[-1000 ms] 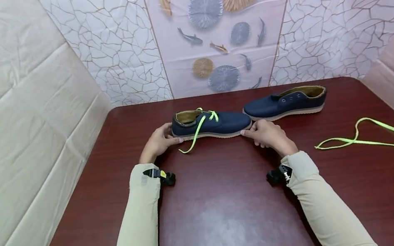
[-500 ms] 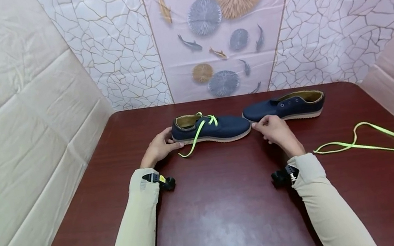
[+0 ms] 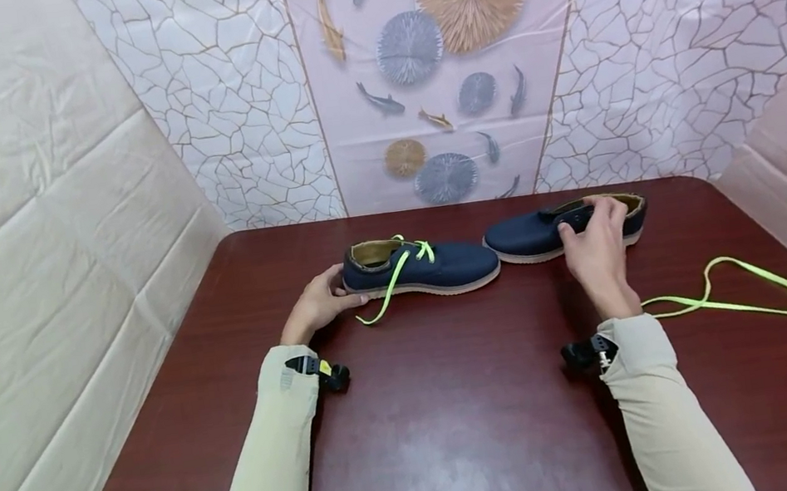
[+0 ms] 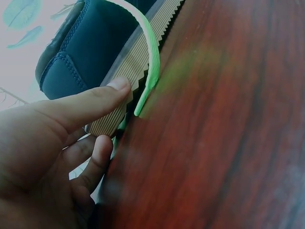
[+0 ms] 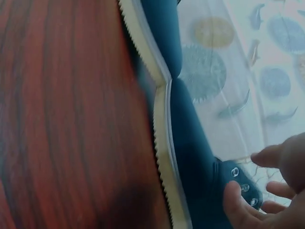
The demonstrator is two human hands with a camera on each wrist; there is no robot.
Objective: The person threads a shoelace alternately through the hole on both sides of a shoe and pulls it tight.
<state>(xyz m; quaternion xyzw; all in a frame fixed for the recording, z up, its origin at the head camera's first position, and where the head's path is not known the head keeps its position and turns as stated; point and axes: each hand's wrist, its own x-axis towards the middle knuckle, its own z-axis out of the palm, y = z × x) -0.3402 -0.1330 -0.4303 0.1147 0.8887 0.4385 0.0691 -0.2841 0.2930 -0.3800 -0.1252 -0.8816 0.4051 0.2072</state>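
Note:
A navy shoe (image 3: pixel 460 263) with a bright yellow-green lace (image 3: pixel 393 283) through its eyelets sits at the middle of the table. My left hand (image 3: pixel 314 303) grips its heel, thumb against the ridged pale sole (image 4: pixel 131 62) and fingers curled behind and under it in the left wrist view. To the right, a second navy shoe (image 3: pixel 519 236) has bare eyelets (image 5: pixel 245 187), and its toe meets the first shoe's toe. Over this shoe's side hovers my right hand (image 3: pixel 600 254), thumb and fingers spread apart beside the eyelets. Part of the shoe's heel end is hidden behind that hand.
A loose yellow-green lace (image 3: pixel 756 302) lies in a loop on the right side of the dark red table (image 3: pixel 417 410). Behind the shoes rises a patterned wall covering (image 3: pixel 256 130), and a pale padded wall (image 3: pixel 52 285) borders the left side.
My right hand has let go of the laced shoe's toe and moved right to the unlaced shoe, its fingers spreading. The left hand stays at the heel. The head view has tilted up slightly.

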